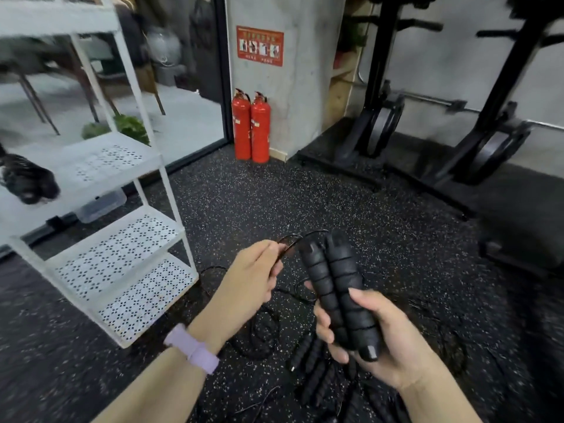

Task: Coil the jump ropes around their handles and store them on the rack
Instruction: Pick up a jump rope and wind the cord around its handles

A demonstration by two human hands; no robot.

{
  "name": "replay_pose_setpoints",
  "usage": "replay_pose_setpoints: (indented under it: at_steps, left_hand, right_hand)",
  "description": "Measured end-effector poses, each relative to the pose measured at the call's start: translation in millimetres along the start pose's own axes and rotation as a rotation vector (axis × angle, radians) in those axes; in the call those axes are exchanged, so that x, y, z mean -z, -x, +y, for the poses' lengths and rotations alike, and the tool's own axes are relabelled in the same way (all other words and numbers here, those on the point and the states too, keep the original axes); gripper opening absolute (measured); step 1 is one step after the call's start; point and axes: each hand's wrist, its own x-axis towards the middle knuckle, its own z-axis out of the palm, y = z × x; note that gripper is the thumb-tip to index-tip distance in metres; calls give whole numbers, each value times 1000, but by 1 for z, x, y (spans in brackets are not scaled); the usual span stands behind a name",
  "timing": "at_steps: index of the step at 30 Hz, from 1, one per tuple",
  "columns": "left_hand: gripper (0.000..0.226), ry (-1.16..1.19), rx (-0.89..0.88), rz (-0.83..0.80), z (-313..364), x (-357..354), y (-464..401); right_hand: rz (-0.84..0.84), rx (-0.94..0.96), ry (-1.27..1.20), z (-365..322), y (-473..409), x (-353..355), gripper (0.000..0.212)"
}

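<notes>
My right hand [378, 340] grips two black ribbed jump rope handles [335, 288] side by side, held upright in front of me. A thin black rope [300, 238] loops from the tops of the handles over to my left hand [253, 276], which pinches it between thumb and fingers. More black handles [308, 370] and loose rope [262, 331] lie on the speckled floor below my hands. The white perforated rack [122, 257] stands at the left, and a coiled black rope bundle [29, 181] rests on its middle shelf.
Two red fire extinguishers [251, 126] stand against the concrete pillar ahead. Black weight stands with plates [494, 145] fill the right side. A glass wall lies behind the rack. The floor is dark speckled rubber [305, 203].
</notes>
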Motion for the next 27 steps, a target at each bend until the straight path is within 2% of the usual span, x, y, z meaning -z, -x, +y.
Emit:
replay_pose_setpoints:
  at_steps: [5, 7, 9, 11, 14, 17, 20, 22, 25, 27]
  left_hand:
    - [53, -336, -85, 140, -28, -35, -13]
    - [51, -454, -96, 164, -37, -46, -16]
    - [48, -601, -126, 101, -45, -55, -15]
    - [47, -707, -147, 44, -50, -62, -14]
    - [55, -607, -93, 17, -53, -69, -13]
    - [72, -588, -48, 2, -51, -69, -11]
    - [83, -665, 28, 58, -52, -65, -13]
    - [78, -627, 105, 112, -53, -64, -13]
    - [70, -349, 214, 249, -51, -64, -14]
    - [59, -146, 281, 355, -51, -60, -16]
  right_hand:
    - [211, 147, 50, 16, 2, 17, 72]
    - [333, 153, 216, 8, -3, 24, 54]
    - [476, 171, 395, 1, -12, 31, 35]
    - [645, 220, 695, -1, -21, 39, 25]
    - [782, 248, 1151, 3, -30, 51, 36]
    - [786, 199, 1512, 13, -38, 53, 49]
    - [779, 236, 1719, 22, -44, 43, 53]
    - [790, 203, 1840, 27, -48, 32, 56]
    - [827, 273, 1971, 41, -51, 20, 71]
    - [782, 309, 2001, 50, -53, 15, 76]
